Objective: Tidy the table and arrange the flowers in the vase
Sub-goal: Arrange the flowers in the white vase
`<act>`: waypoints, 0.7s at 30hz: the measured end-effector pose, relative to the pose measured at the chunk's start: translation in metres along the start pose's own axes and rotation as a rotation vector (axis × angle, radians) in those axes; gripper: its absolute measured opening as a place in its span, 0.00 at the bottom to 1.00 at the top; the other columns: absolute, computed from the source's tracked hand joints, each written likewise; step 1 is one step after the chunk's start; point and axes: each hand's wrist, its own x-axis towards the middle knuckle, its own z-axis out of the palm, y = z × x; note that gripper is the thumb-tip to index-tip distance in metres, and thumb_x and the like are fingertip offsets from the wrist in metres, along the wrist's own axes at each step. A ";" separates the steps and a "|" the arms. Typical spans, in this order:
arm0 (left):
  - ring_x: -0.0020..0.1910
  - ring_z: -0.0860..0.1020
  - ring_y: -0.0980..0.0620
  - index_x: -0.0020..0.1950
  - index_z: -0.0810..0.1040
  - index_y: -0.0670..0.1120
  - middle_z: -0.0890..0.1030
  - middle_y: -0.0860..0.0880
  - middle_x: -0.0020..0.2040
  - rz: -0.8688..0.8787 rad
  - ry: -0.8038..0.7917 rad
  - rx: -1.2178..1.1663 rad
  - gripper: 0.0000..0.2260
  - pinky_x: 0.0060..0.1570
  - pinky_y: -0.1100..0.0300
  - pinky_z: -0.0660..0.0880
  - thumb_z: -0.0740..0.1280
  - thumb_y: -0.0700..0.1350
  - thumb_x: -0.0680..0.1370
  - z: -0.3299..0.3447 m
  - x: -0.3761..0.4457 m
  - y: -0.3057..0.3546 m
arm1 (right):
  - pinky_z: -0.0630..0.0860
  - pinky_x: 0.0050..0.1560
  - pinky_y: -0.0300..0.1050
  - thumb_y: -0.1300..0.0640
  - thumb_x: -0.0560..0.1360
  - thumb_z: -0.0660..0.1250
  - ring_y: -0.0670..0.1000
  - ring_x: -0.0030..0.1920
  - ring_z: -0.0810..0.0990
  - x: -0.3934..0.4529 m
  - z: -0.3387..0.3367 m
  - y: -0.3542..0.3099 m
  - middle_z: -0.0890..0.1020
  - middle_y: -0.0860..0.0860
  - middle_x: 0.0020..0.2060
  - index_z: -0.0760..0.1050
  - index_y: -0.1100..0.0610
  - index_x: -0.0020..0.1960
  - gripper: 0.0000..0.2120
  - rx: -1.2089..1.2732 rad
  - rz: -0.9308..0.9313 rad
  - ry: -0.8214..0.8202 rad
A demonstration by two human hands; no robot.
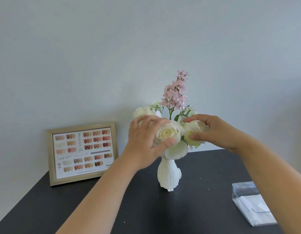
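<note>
A white vase (169, 174) shaped like a sitting animal stands upright on the black table (45, 205), and all places below are told from this vase. In its mouth stands a bunch of flowers: white roses low and wide, and one tall pink lilac sprig (176, 92) that rises straight above the vase.

The left hand (146, 141) is above and to the left of the vase. Its fingers are spread and curved around the front white rose (167, 133); the thumb presses the lower edge of this rose and the other fingers lie over its top, so the hand grips the bloom loosely. The hand is a little blurred.

The right hand (213, 132) is above and to the right of the vase. Its thumb and fingers are closed on a second white rose (194, 130), which touches the first one. The thumb is at the front of the bloom and the fingers bend over the top.

More white blooms (143, 111) show behind the left hand, above the vase.

To the left of the vase, against the wall, leans a gold framed chart of nail colour samples (83, 153). To the right of the vase and nearer to the person lies a clear plastic box (251, 203) with white paper inside; the right forearm covers part of it.
</note>
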 end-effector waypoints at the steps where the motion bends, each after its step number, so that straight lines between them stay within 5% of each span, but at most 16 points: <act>1: 0.67 0.63 0.62 0.63 0.73 0.60 0.72 0.65 0.60 -0.036 0.074 -0.108 0.19 0.68 0.52 0.58 0.59 0.65 0.76 -0.004 0.000 -0.007 | 0.80 0.51 0.43 0.65 0.71 0.74 0.51 0.50 0.83 0.000 0.000 0.001 0.84 0.48 0.52 0.80 0.45 0.57 0.20 -0.006 0.001 0.005; 3: 0.65 0.63 0.69 0.61 0.71 0.66 0.70 0.69 0.60 -0.239 0.189 -0.337 0.14 0.67 0.57 0.60 0.60 0.63 0.76 -0.012 0.004 -0.024 | 0.79 0.54 0.44 0.67 0.71 0.72 0.51 0.52 0.82 0.001 0.001 0.001 0.83 0.48 0.55 0.80 0.45 0.56 0.20 -0.032 -0.001 0.029; 7: 0.68 0.68 0.53 0.70 0.68 0.59 0.69 0.55 0.70 -0.746 0.137 -0.596 0.20 0.62 0.53 0.65 0.61 0.61 0.78 -0.011 0.013 -0.060 | 0.77 0.44 0.32 0.68 0.70 0.69 0.46 0.48 0.82 0.006 0.002 -0.002 0.83 0.43 0.51 0.80 0.42 0.54 0.22 -0.089 0.014 0.129; 10: 0.69 0.69 0.44 0.77 0.61 0.57 0.67 0.50 0.74 -0.954 0.024 -0.817 0.25 0.66 0.46 0.67 0.59 0.61 0.81 -0.001 0.015 -0.079 | 0.76 0.44 0.36 0.63 0.72 0.67 0.47 0.51 0.80 0.011 0.009 -0.005 0.80 0.45 0.55 0.78 0.40 0.57 0.21 -0.082 -0.003 0.198; 13: 0.62 0.76 0.43 0.74 0.65 0.61 0.73 0.50 0.69 -0.954 0.008 -1.016 0.22 0.61 0.45 0.75 0.61 0.61 0.80 0.004 0.024 -0.084 | 0.72 0.61 0.50 0.54 0.77 0.65 0.50 0.63 0.73 0.015 0.024 -0.007 0.71 0.46 0.64 0.74 0.40 0.64 0.18 -0.088 -0.032 0.235; 15: 0.57 0.80 0.47 0.69 0.72 0.59 0.78 0.52 0.65 -0.875 0.006 -1.041 0.16 0.48 0.51 0.81 0.63 0.56 0.81 0.006 0.033 -0.082 | 0.65 0.68 0.54 0.49 0.78 0.64 0.50 0.69 0.66 0.016 0.032 -0.007 0.67 0.44 0.66 0.72 0.39 0.66 0.17 -0.166 -0.052 0.243; 17: 0.50 0.82 0.51 0.64 0.75 0.57 0.80 0.50 0.60 -0.815 0.021 -0.997 0.12 0.37 0.58 0.80 0.66 0.51 0.81 0.006 0.043 -0.079 | 0.63 0.70 0.54 0.49 0.78 0.63 0.50 0.70 0.64 0.016 0.035 -0.006 0.67 0.44 0.67 0.73 0.41 0.66 0.17 -0.230 -0.065 0.272; 21: 0.37 0.82 0.54 0.56 0.80 0.54 0.83 0.48 0.49 -0.723 -0.002 -0.899 0.08 0.32 0.60 0.78 0.68 0.45 0.79 0.002 0.059 -0.076 | 0.71 0.60 0.43 0.53 0.77 0.65 0.40 0.58 0.73 0.016 0.035 -0.003 0.71 0.42 0.62 0.75 0.40 0.61 0.14 -0.235 -0.086 0.314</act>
